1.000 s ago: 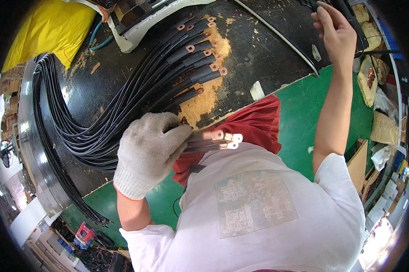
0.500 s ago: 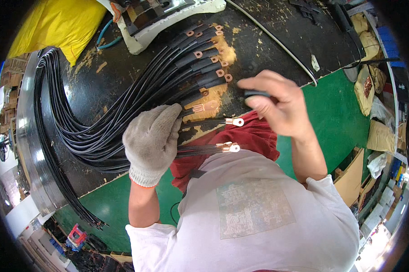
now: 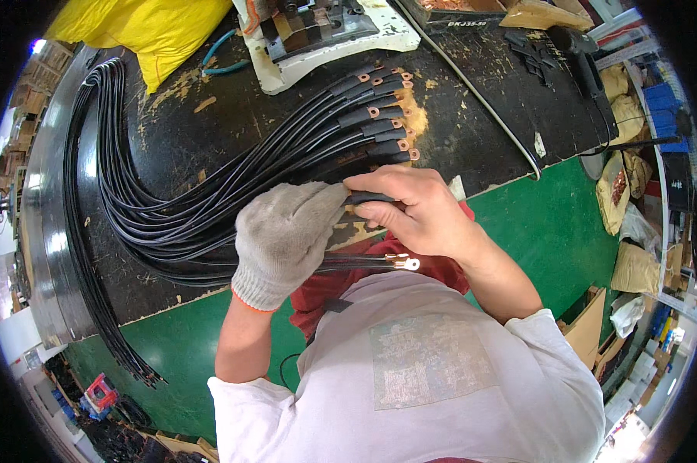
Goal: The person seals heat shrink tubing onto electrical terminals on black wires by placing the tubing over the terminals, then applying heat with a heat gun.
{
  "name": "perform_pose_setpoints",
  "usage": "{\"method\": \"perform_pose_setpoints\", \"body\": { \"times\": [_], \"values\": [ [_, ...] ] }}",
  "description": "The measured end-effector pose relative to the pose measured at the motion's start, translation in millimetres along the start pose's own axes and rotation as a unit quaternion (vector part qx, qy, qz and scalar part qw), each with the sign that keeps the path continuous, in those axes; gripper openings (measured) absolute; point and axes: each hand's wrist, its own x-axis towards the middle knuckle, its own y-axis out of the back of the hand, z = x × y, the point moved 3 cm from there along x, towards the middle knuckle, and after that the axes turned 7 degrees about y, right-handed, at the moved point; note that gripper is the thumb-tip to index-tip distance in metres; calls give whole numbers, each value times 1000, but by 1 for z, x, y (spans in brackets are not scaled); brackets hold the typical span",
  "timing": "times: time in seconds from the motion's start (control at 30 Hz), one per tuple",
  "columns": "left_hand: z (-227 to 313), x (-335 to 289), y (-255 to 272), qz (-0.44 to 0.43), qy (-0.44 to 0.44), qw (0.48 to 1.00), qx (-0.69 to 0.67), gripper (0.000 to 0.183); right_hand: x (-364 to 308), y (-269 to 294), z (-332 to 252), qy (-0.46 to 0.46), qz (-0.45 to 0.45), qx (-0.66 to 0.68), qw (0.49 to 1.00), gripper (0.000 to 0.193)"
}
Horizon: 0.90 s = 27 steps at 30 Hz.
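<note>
Cable (image 3: 364, 263) with copper lug at worktop (image 3: 209, 139) front edge, above red cloth (image 3: 325, 285). Gloved left hand (image 3: 287, 239) clenched on cable; bare right hand (image 3: 418, 212) pinches black sleeve (image 3: 368, 198). Cable bundle (image 3: 209, 208) fills left; right side barer.

- My left hand (image 3: 284, 241) wears a grey knit glove with an orange cuff.
- Black cables (image 3: 209, 193) carry copper lugs (image 3: 399, 123), upper centre.
- Yellow bag (image 3: 144, 27), upper left.
- Green mat (image 3: 549, 224), right.
</note>
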Motion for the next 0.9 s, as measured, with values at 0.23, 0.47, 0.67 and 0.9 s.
{"method": "perform_pose_setpoints", "body": {
  "times": [0.23, 0.47, 0.67, 0.9],
  "values": [
    [5, 6, 9, -2, 31, 999, -5, 26, -1, -1, 6, -129, 42, 79, 988, 34],
    [7, 12, 5, 1, 14, 1000, 4, 30, 1, 4, 10, -93, 66, 38, 993, 30],
    [14, 21, 14, 58, 39, 997, 43, 24, -8, 61, 18, -38, 127, 58, 990, 52],
    [-6, 47, 2, 93, 84, 986, 114, 23, -69, 362, 121, -149, 404, -507, 747, 28]
  ]
}}
